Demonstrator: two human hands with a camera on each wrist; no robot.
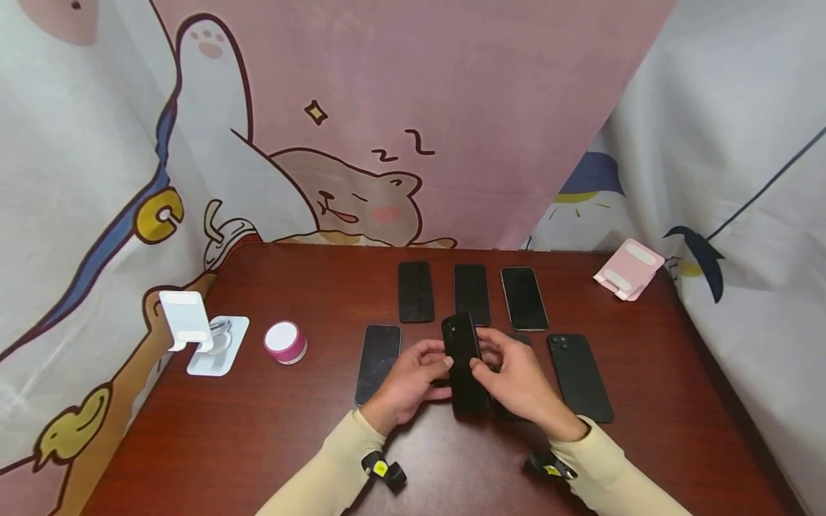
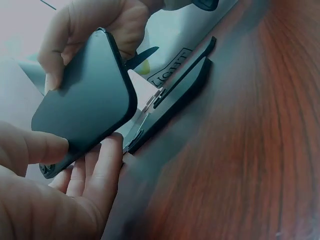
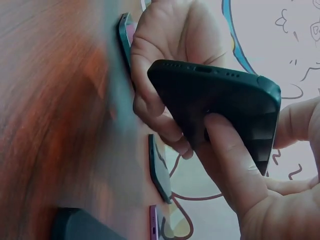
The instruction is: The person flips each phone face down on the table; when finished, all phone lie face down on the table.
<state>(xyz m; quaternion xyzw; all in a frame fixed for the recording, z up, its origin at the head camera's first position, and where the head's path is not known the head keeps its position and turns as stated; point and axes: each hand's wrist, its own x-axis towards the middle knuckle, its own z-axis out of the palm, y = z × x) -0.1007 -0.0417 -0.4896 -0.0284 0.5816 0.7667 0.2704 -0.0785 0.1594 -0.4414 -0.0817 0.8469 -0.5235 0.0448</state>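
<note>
Both hands hold a black smartphone (image 1: 463, 380) tilted up above the table, its camera end pointing away. The left hand (image 1: 409, 383) grips the left edge, thumb on the back and fingers beneath. The right hand (image 1: 519, 380) grips the opposite edge. In the left wrist view the phone's plain dark back (image 2: 92, 95) shows. The right wrist view shows the charging port end of the phone (image 3: 225, 90) and fingers against its dark face. Beside the left hand lies another phone (image 1: 376, 358). One more phone (image 1: 514, 412) is partly hidden under the right hand.
Three phones lie in a back row: left (image 1: 416, 290), middle (image 1: 472, 290) and right (image 1: 525, 297). A dark phone (image 1: 581, 376) lies face down at right. A white phone stand (image 1: 216, 362), a pink-and-white round jar (image 1: 285, 344) and a pink stand (image 1: 629, 269) stand on the brown table (image 1: 258, 444).
</note>
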